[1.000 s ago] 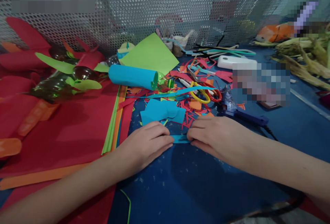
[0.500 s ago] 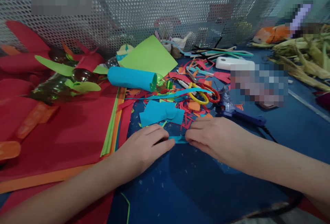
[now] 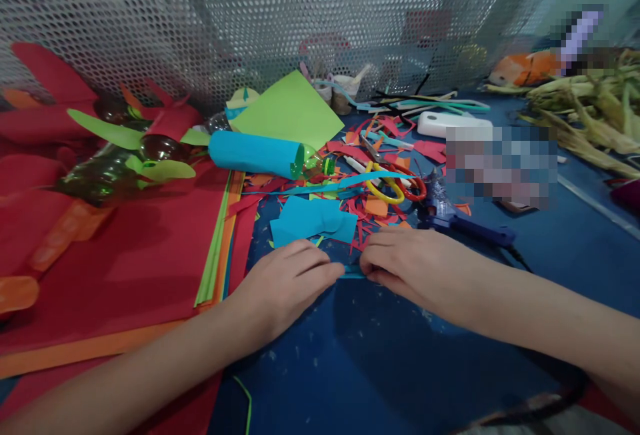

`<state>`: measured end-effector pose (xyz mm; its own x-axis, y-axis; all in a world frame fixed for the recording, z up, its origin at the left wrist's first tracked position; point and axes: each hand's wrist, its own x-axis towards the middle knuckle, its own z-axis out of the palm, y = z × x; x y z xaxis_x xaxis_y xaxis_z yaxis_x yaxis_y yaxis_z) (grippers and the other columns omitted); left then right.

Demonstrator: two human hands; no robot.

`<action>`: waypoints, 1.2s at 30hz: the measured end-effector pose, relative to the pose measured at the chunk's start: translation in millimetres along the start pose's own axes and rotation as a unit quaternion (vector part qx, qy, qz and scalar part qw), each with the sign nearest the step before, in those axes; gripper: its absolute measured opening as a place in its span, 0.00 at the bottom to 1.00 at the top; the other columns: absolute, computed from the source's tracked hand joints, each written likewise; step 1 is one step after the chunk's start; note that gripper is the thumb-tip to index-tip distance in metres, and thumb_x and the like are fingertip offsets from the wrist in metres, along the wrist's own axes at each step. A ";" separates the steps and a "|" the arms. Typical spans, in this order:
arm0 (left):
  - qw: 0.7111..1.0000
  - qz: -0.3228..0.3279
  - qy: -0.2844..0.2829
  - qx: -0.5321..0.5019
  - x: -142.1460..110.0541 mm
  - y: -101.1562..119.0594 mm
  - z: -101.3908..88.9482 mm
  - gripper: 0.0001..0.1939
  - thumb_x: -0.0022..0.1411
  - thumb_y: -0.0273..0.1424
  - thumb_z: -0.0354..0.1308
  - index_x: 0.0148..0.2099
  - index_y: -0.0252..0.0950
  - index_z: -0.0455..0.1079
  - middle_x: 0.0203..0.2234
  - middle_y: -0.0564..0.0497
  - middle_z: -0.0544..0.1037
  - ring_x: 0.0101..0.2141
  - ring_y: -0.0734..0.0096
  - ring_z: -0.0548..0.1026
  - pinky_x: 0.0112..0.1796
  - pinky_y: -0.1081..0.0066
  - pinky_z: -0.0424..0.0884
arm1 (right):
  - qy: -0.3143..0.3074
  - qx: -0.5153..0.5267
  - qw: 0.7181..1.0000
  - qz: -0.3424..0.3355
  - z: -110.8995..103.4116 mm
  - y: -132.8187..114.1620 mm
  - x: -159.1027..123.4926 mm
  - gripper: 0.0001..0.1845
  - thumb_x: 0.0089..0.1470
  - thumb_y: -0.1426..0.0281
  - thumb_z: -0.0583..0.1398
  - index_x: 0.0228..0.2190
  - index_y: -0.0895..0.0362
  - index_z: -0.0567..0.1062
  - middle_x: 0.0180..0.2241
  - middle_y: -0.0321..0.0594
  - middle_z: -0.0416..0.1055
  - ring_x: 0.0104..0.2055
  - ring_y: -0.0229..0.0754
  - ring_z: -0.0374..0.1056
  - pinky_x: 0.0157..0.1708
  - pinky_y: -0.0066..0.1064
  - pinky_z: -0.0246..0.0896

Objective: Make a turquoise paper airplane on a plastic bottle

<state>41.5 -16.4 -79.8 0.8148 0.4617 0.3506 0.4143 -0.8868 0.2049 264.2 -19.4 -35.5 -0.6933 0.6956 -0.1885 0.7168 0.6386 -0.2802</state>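
A narrow blue paper strip [image 3: 353,272] lies low over the blue tabletop, its short middle part showing between my hands. My left hand [image 3: 290,281] pinches its left end, and my right hand [image 3: 407,261] is closed on its right end. My fingers cover the rest of the strip. Just beyond them rest blue paper pieces [image 3: 313,219]. Farther back lies a green plastic bottle [image 3: 315,160] on its side, with blue paper [image 3: 255,151] wrapped around its body. A long curved blue strip [image 3: 345,183] crosses the scraps.
Yellow-handled scissors [image 3: 385,185] and red-handled ones lie among paper scraps. To their right is a blue glue gun [image 3: 465,221] with a cord. Red paper sheets [image 3: 125,255] and decorated bottles [image 3: 165,145] fill the left. Dried husks [image 3: 590,108] sit at the far right.
My left hand has slid slightly right along the blue strip, so less of it shows between my fingers. My right hand has hardly moved.
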 end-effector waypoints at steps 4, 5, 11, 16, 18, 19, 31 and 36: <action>0.999 0.023 -0.009 0.029 -1.4 -0.1 -1.0 0.13 0.68 0.25 0.44 0.45 0.35 0.70 0.32 0.47 0.74 0.36 0.66 0.69 0.36 0.69 0.70 | 0.008 -0.014 1.000 -0.023 0.7 0.8 -1.3 0.06 0.58 0.77 0.57 0.32 0.59 0.74 0.33 0.41 0.73 0.36 0.43 0.70 0.35 0.33 0.64; 0.999 0.023 -0.009 0.029 -1.6 -0.1 -1.3 0.12 0.67 0.25 0.45 0.45 0.35 0.70 0.33 0.47 0.74 0.36 0.66 0.69 0.37 0.70 0.70 | 0.013 -0.018 0.999 -0.028 1.5 1.1 -1.6 0.05 0.58 0.76 0.57 0.32 0.59 0.73 0.33 0.41 0.73 0.37 0.44 0.70 0.36 0.34 0.64; 1.000 0.006 -0.009 0.018 -1.7 0.9 -1.3 0.11 0.68 0.25 0.46 0.45 0.34 0.70 0.36 0.47 0.75 0.36 0.68 0.70 0.40 0.69 0.70 | 0.028 -0.042 0.998 -0.027 6.2 1.2 -0.6 0.02 0.55 0.75 0.60 0.32 0.58 0.74 0.34 0.41 0.74 0.37 0.44 0.70 0.35 0.34 0.63; 1.000 0.014 -0.010 -0.002 -1.5 -0.1 -0.4 0.12 0.68 0.25 0.45 0.46 0.34 0.69 0.34 0.47 0.75 0.37 0.68 0.70 0.42 0.68 0.70 | -0.004 -0.032 0.999 0.005 3.1 -0.1 0.7 0.05 0.57 0.76 0.58 0.32 0.59 0.75 0.33 0.42 0.74 0.37 0.45 0.71 0.36 0.35 0.64; 1.000 0.011 -0.009 -0.001 -2.1 -0.4 0.2 0.13 0.68 0.25 0.44 0.47 0.34 0.69 0.34 0.47 0.75 0.37 0.67 0.70 0.41 0.68 0.71 | -0.009 -0.014 1.000 0.019 1.8 -0.6 0.7 0.06 0.57 0.76 0.57 0.33 0.59 0.76 0.34 0.42 0.74 0.38 0.45 0.71 0.38 0.35 0.64; 1.000 0.010 -0.008 0.001 -2.6 -0.4 0.5 0.13 0.68 0.25 0.44 0.47 0.33 0.69 0.34 0.47 0.74 0.37 0.67 0.70 0.41 0.68 0.71 | -0.011 -0.006 1.000 0.024 1.4 -0.8 0.8 0.07 0.58 0.76 0.57 0.33 0.59 0.76 0.35 0.42 0.74 0.39 0.45 0.70 0.39 0.35 0.64; 0.999 -0.029 -0.005 -0.042 6.5 4.0 0.0 0.11 0.68 0.26 0.47 0.44 0.32 0.70 0.34 0.46 0.76 0.35 0.68 0.72 0.38 0.68 0.71 | -0.010 0.027 0.999 0.043 -0.7 0.9 3.2 0.07 0.56 0.75 0.59 0.33 0.59 0.78 0.34 0.44 0.75 0.39 0.47 0.71 0.41 0.37 0.64; 0.999 0.004 -0.034 0.016 0.3 2.2 5.8 0.11 0.67 0.24 0.46 0.47 0.30 0.69 0.37 0.45 0.75 0.38 0.64 0.71 0.41 0.66 0.70 | 0.012 0.048 0.999 0.015 0.8 5.9 1.1 0.06 0.56 0.76 0.59 0.32 0.58 0.77 0.33 0.42 0.75 0.38 0.46 0.71 0.39 0.36 0.64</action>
<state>45.0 -18.3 -84.6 0.8439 0.4521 0.2888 0.4184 -0.8916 0.1731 267.7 -15.1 -38.1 -0.6692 0.7222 -0.1749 0.7256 0.5843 -0.3635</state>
